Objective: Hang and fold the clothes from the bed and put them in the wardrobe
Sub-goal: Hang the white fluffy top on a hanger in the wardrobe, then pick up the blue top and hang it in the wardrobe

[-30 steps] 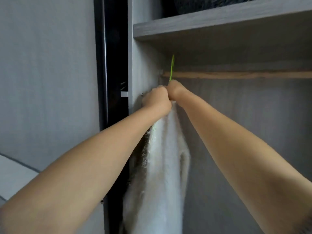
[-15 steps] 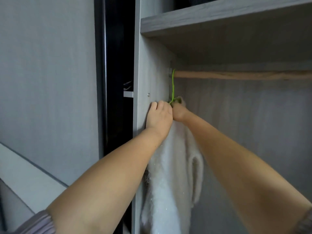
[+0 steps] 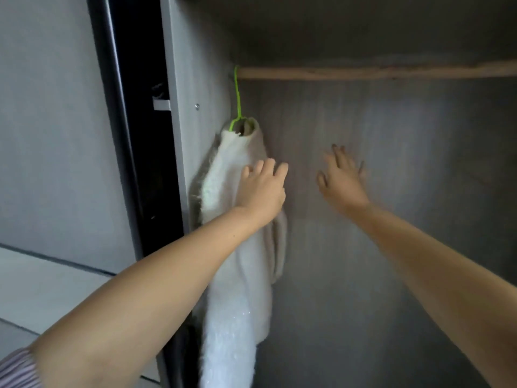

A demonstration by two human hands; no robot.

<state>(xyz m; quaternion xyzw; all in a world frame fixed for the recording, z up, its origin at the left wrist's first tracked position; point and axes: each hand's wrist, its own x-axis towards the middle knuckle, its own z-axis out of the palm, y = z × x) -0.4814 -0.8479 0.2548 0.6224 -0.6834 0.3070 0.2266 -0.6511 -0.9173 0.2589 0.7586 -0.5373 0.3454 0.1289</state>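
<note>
Hanging from the rail (image 3: 363, 72) now: white sweater (image 3: 237, 247) on green hanger (image 3: 237, 99); both hands released, left hand (image 3: 261, 189) and right hand (image 3: 342, 180) spread, garment stowed.

The light you see here is soft and dim, and it comes from the left side, behind you. Your arms look bright and warm. The inside of the wardrobe (image 3: 391, 191) is gray and gets darker near the top and in the far right corner. The white sweater (image 3: 237, 275) is the brightest spot and glows a bit. Your right hand (image 3: 342, 177) looks smeary and blurry. Straight edges lean and bend near the sides. Everything looks a little fuzzy, not sharp.
</note>
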